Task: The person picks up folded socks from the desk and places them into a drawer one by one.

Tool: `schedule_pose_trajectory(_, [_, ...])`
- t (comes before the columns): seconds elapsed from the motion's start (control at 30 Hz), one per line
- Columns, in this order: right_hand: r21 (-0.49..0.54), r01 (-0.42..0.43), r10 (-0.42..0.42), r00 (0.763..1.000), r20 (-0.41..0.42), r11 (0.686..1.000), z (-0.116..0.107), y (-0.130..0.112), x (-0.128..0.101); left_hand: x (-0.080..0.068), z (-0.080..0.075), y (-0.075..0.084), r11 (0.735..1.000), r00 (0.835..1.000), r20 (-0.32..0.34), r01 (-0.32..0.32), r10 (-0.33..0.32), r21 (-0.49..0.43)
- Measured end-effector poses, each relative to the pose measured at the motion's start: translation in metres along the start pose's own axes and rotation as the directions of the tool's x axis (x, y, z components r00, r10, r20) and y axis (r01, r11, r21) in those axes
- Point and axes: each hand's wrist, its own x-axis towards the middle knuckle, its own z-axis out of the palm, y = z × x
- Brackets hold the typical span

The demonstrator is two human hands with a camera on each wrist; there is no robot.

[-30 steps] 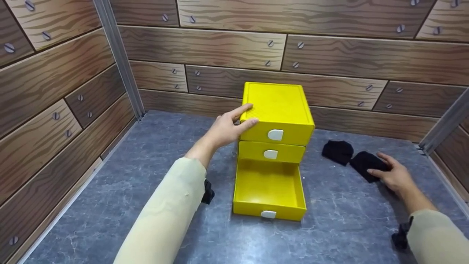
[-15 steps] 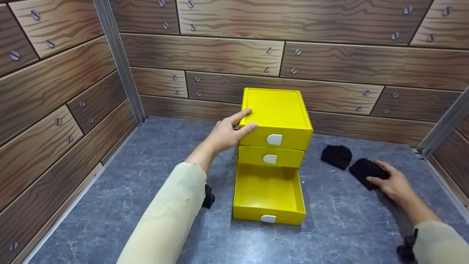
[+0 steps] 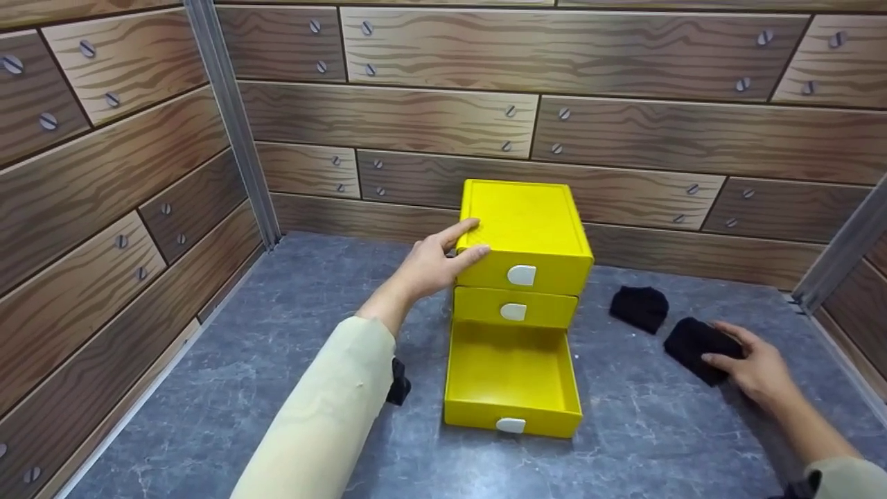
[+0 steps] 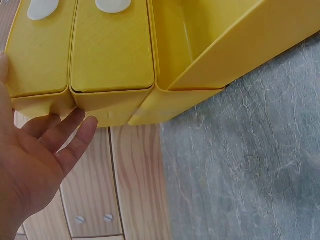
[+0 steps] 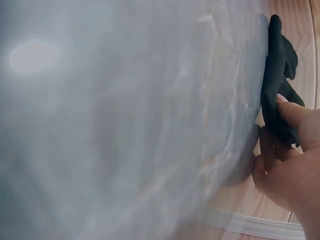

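Left hand rests flat-fingered as before on the yellow drawer unit, its bottom drawer open near me; right hand has now closed on the nearer black sock at right, so I judge pickup underway.

No readable text, label, brand or number shows on anything in these views

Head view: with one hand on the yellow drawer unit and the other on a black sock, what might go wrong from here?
1. The right hand pinches only one edge of the nearer sock; it might slip out when lifted.
2. The left hand merely presses the drawer unit; a knock to the open bottom drawer could shift it.
3. The second sock lies apart and might be left behind.
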Motion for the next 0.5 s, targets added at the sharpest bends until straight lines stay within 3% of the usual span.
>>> schedule_pose_trajectory(0.3, [0.131,0.064,-0.055,0.996,-0.075,0.989,-0.004,-0.006,-0.012,0.001,0.002,0.001,0.999,1.000,0.008,0.000,0.000,-0.033])
schedule_pose_trajectory(0.5, [0.147,0.087,-0.075,0.993,-0.087,0.985,-0.007,-0.025,-0.018,0.000,0.001,0.000,1.000,1.000,0.000,0.009,-0.009,-0.027])
